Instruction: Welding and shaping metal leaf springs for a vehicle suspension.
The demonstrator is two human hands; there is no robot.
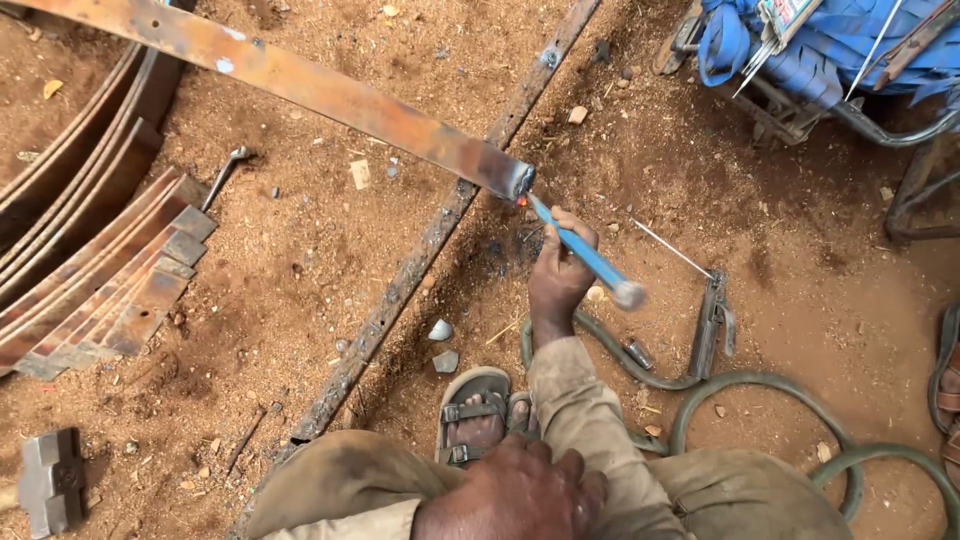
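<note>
Blue-handled hammer (585, 252), gripped in right hand (558, 275), touches steel bar's (300, 85) end.

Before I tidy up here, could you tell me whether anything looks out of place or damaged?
The bar is rusty and scorched at its end, where the right hand holds a blue tool. Stone chips litter the dirt.

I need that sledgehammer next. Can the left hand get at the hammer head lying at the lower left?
Probably yes. The left hand rests free on the knee, and only bare dirt lies between it and the hammer head, though it may need a lean sideways.
</note>
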